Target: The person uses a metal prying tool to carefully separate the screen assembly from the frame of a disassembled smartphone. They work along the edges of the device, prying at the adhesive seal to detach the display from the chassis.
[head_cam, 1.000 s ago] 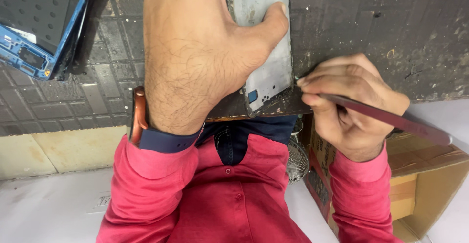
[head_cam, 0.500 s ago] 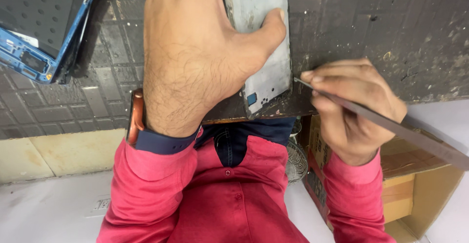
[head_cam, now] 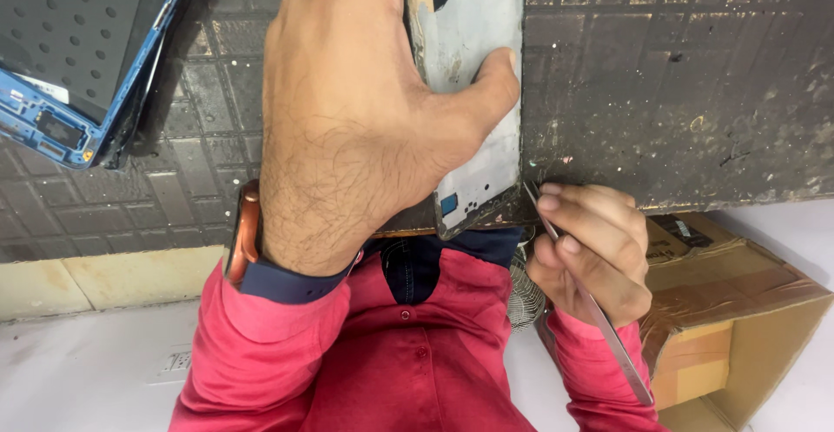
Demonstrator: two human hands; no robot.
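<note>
My left hand (head_cam: pixel 365 128) presses a grey phone frame (head_cam: pixel 473 28) flat on the dark patterned work mat (head_cam: pixel 678 76), thumb across its middle and fingers over its left side. A small blue part shows near the frame's bottom corner (head_cam: pixel 448 203). My right hand (head_cam: pixel 595 249) grips thin metal tweezers (head_cam: pixel 599 315) like a pen. Their tip touches the mat right beside the frame's lower right edge. On my left wrist sits a watch with a brown strap (head_cam: pixel 245 232).
A second opened phone with a blue frame (head_cam: pixel 65 58) lies at the mat's upper left. A brown cardboard box (head_cam: pixel 738 310) stands on the floor at the right. My red shirt fills the lower middle. A pale floor runs along the bottom left.
My right hand has shifted left and turned the tweezers from nearly level to steeply upright, bringing the tip close to the frame's lower right edge. My left hand has kept its hold.
</note>
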